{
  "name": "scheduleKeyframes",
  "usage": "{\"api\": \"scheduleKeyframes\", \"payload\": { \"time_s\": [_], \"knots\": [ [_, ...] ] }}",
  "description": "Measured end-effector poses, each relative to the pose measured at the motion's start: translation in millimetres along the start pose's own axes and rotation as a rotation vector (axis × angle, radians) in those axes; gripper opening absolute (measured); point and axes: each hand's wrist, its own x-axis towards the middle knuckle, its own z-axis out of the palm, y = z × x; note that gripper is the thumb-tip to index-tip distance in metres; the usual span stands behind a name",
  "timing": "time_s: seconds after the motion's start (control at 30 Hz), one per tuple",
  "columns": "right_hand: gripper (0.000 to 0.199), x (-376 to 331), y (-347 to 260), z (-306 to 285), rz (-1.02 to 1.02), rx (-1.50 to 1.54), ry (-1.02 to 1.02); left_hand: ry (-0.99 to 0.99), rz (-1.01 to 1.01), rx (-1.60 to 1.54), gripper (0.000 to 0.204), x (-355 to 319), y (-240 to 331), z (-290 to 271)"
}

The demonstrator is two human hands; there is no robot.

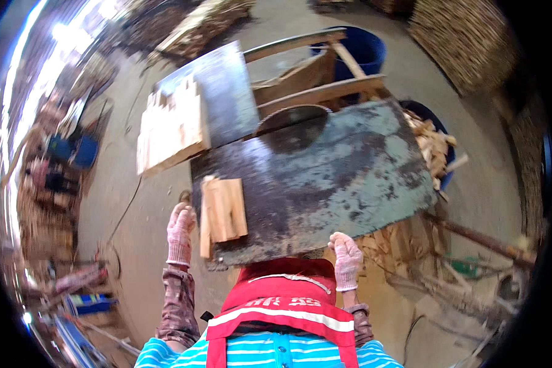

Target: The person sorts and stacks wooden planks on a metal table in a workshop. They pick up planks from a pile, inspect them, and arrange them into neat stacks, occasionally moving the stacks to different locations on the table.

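My left hand (181,228), in a pale pink knit glove, is off the left edge of the saw table (349,165). Its fingers are curled, and a small brownish thing shows at the fingertips, too blurred to name. Beside it, several short wood strips (227,208) lie together on the table's near left corner. My right hand (345,254), gloved alike, is closed near the table's front edge; whatever is inside it, if anything, is hidden. A large round saw blade (294,127) stands up through the table near its far edge.
A stack of light wood strips (175,132) rests on a metal side plate (227,92) at the far left. Behind the blade is a wooden frame (325,92) with a blue barrel (365,52). Wood scraps (432,144) fill another blue tub at right. A cable (126,211) crosses the floor.
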Motion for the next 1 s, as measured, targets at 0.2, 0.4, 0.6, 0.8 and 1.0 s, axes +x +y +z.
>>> {"api": "scheduleKeyframes", "payload": {
  "time_s": [0.2, 0.4, 0.6, 0.8, 1.0],
  "knots": [
    [0.052, 7.6, -6.7, 107.5, -0.574, -0.957, -0.599, 0.163, 0.087, 0.459, 0.075, -25.9, -52.3, -38.6],
    [0.091, -2.7, 54.4, 228.6, -0.751, -1.386, -0.612, 0.114, 0.114, 1.125, 0.088, -28.8, -84.8, 28.9],
    [0.094, -46.0, 91.4, 274.4, -0.507, -1.13, -0.398, 0.031, -0.111, 0.385, 0.07, 5.2, -107.2, -2.3],
    [0.102, -61.9, 99.5, 315.6, -0.049, -0.49, -0.246, -0.463, -0.411, -0.087, 0.046, 44.6, -92.0, -34.3],
    [0.09, -63.8, 102.0, 343.6, 0.131, -0.309, -0.285, -0.799, -0.147, 0.052, 0.037, 64.2, -75.1, -74.4]
  ]
}}
